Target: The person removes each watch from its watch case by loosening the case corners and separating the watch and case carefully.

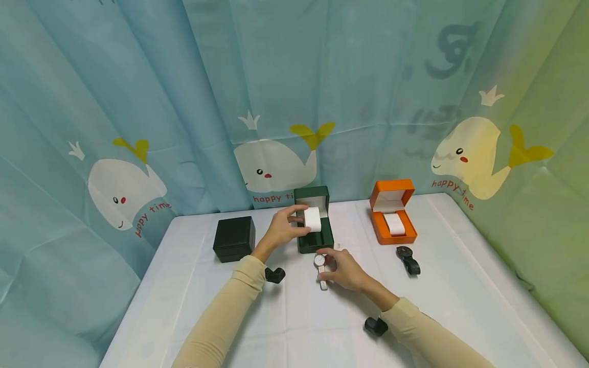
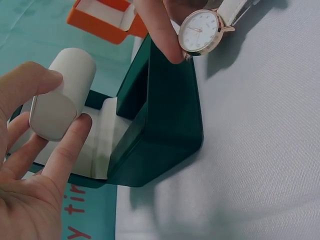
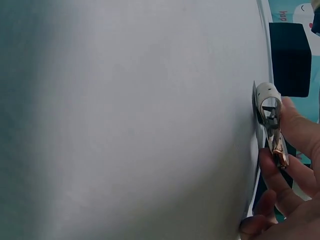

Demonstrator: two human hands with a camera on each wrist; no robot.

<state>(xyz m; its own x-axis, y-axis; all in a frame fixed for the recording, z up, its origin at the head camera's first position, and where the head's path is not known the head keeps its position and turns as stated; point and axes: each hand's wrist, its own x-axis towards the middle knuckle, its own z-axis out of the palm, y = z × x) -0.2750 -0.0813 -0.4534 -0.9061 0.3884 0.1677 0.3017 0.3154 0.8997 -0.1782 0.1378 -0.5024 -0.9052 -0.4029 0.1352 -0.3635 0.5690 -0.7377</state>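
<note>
Between thumb and fingers, my left hand (image 1: 278, 228) holds a white watch cushion (image 1: 313, 220) over the opened green watch box (image 1: 311, 192). The left wrist view shows the cushion (image 2: 77, 75) pinched, with its rounded end facing the camera. Just in front of the box, my right hand (image 1: 348, 271) grips a watch (image 1: 319, 260) with a white dial, rose-gold case and white strap. Its dial (image 2: 200, 31) shows plainly in the left wrist view. From the right wrist view the strap (image 3: 268, 92) is seen edge-on, looped near the thumb and fingers.
An open orange watch box (image 1: 381, 231) with a white cushion inside stands at the right. A black watch (image 1: 407, 260) lies in front of it. On the left sits a closed black box (image 1: 234, 239). A whale-print curtain (image 1: 359, 102) hangs along the white table's (image 1: 294, 317) back edge.
</note>
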